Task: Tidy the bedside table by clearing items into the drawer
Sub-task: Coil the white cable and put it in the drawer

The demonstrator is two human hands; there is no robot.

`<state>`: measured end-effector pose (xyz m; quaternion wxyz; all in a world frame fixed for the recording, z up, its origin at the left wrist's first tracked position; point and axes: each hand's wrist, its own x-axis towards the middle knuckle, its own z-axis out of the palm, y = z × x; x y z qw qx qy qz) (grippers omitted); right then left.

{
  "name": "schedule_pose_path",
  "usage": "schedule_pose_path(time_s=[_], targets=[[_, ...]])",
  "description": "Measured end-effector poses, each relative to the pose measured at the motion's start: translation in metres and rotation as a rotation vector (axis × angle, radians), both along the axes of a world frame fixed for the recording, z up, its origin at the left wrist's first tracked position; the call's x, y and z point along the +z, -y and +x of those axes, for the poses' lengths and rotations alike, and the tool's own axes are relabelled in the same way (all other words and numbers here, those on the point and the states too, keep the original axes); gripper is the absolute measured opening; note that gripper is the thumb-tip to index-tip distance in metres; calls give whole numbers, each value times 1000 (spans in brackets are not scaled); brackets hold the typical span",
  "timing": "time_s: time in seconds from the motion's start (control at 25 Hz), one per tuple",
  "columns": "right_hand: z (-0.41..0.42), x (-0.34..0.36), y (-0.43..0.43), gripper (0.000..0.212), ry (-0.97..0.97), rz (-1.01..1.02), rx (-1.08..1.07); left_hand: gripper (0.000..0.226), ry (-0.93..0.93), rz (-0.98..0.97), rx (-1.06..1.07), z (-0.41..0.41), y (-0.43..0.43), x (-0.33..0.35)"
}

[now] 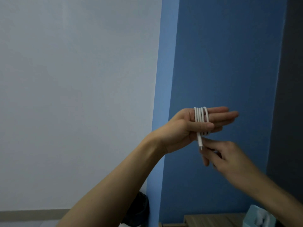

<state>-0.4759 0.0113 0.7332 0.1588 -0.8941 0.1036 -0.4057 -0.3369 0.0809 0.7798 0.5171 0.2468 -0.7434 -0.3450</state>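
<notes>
Left hand: the left hand (188, 126) is held out in front of the blue wall (221, 54), palm seen, fingers straight.
Cable: a white cable (200, 114) is wound in several loops around these fingers and is pressed down by the thumb.
Loose end: the plug end (200, 142) hangs just under the left palm.
Right hand: the right hand (229, 158) is placed against this end with curled fingers (a real pinch cannot be told, it is blurred).
Bedside table: the wooden bedside table (213, 220) is seen far below, with a light blue box (252, 217) beside it.
</notes>
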Motion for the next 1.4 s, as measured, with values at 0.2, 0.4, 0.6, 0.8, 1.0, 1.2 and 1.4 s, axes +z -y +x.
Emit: schedule_pose_path(time_s=[0.2, 0.4, 0.6, 0.8, 1.0, 1.2, 1.4], targets=[[-24, 15, -17, 17, -217, -472, -253, 43, 156, -12, 209, 16, 2, 0], [-35, 45, -24, 27, -88, -674, -157, 39, 214, 78, 198, 20, 3, -7], [-28, 54, -16, 24, 36, -677, -112, 25, 288, 77, 1, 18, -1, -11], [-23, 55, -7, 18, 177, -657, -51, 25, 297, 72, -29, 16, -9, -4], [-18, 59, 0, 17, 310, -640, -36, 24, 210, 139, -63, 16, -7, -5], [-10, 53, 7, 19, 319, -250, 169, 23, 55, 160, -205, 11, -11, -6], [7, 25, 6, 40, 273, 282, 213, 39, -17, 77, -139, -2, -10, -6]])
